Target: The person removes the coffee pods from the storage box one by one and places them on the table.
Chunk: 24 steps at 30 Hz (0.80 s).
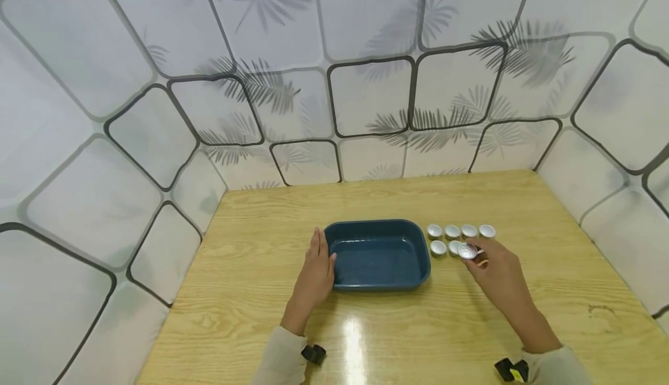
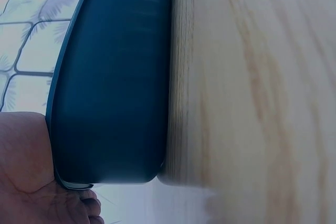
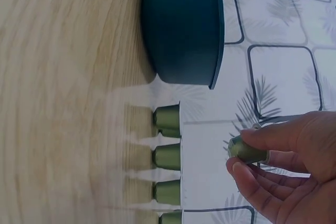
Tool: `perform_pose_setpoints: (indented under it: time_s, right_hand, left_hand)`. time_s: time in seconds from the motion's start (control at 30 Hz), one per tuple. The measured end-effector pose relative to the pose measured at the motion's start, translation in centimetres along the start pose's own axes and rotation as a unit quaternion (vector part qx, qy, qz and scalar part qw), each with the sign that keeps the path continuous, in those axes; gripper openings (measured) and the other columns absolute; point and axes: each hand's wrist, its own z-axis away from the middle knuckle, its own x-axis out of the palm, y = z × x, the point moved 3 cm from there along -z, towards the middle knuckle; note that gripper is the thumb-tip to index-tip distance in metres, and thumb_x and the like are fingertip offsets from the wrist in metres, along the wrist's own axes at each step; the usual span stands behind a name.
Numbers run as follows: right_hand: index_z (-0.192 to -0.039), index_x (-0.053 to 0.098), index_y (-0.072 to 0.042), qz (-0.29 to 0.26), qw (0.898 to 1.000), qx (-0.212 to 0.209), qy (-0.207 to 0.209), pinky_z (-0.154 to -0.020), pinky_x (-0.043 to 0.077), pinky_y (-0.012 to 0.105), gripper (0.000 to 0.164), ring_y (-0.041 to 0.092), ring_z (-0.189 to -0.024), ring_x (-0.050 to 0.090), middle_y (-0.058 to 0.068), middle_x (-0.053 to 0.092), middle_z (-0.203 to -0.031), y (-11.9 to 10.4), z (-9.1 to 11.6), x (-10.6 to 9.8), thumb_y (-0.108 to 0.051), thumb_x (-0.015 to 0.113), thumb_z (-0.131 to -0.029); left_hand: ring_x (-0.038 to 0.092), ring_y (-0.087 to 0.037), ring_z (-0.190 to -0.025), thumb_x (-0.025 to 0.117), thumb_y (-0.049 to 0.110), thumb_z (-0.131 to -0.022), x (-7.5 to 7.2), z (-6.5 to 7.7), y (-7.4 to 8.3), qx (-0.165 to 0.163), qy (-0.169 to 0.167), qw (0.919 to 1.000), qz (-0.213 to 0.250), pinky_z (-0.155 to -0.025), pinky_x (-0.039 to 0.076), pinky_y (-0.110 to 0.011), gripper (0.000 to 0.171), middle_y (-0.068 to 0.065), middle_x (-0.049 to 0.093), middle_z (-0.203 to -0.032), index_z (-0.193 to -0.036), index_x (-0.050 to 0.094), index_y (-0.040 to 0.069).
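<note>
A dark blue rectangular baking dish (image 1: 376, 257) stands on the wooden table. My left hand (image 1: 313, 272) rests along its left end, straight fingers outside and the thumb at the rim. Just right of the dish, my right hand (image 1: 499, 272) pinches a coffee capsule (image 3: 248, 150) between thumb and fingers. That capsule has a green body, and its silver lid shows in the head view. In the right wrist view it is held above the table. Several similar capsules (image 3: 167, 157) stand lid up in two rows beside the dish; the held one partly covers another in the nearer row.
The pale wooden table (image 1: 251, 245) runs out to both sides of the dish and in front of it. Walls of pale cloth or paper (image 1: 373, 97) with dark outlines and leaf prints close off the back and both sides.
</note>
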Motion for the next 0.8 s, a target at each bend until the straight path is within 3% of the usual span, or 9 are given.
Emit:
perform_pose_setpoints:
  time_s: [0.23,0.43,0.67,0.8]
  right_hand:
    - [-0.113,0.067,0.013,0.008,1.000,0.007,0.009,-0.055,0.058,0.036,0.042,0.035,-0.071,0.070,0.029,0.067,-0.096,1.6,0.4,-0.7,0.016,0.081,-0.073]
    - [-0.111,0.066,0.014,0.021,0.999,0.028,0.004,-0.054,0.057,0.035,0.039,0.038,-0.071,0.070,0.030,0.066,-0.094,3.1,0.6,-1.4,0.013,0.081,-0.075]
    - [-0.108,0.066,0.014,0.029,0.998,0.048,-0.005,-0.052,0.053,0.025,0.035,0.038,-0.070,0.071,0.030,0.067,-0.092,5.0,0.6,-1.8,0.011,0.081,-0.076]
    - [-0.106,0.065,0.014,0.030,0.997,0.063,-0.014,-0.052,0.053,0.026,0.033,0.037,-0.069,0.071,0.031,0.067,-0.093,5.9,0.5,-1.8,0.011,0.080,-0.077]
  left_hand:
    - [0.018,-0.042,-0.152,0.042,0.019,-0.111,0.1,-0.1,-0.1,0.002,0.002,1.0000,-0.004,-0.119,0.024,-0.058,0.062,-0.027,0.008,-0.166,-0.158,0.014,-0.011]
    - [0.017,-0.041,-0.152,0.042,0.020,-0.111,0.1,-0.1,-0.1,-0.002,-0.001,1.0000,-0.004,-0.119,0.024,-0.058,0.063,-0.026,0.007,-0.167,-0.158,0.013,-0.010]
    - [0.018,-0.042,-0.152,0.042,0.019,-0.111,0.2,-0.1,-0.1,0.000,0.001,1.0000,-0.007,-0.119,0.024,-0.058,0.062,-0.026,0.007,-0.167,-0.158,0.014,-0.010]
    - [0.017,-0.041,-0.152,0.042,0.020,-0.111,0.1,-0.1,0.0,-0.001,-0.001,1.0000,-0.006,-0.119,0.023,-0.057,0.063,-0.026,0.007,-0.167,-0.158,0.013,-0.010]
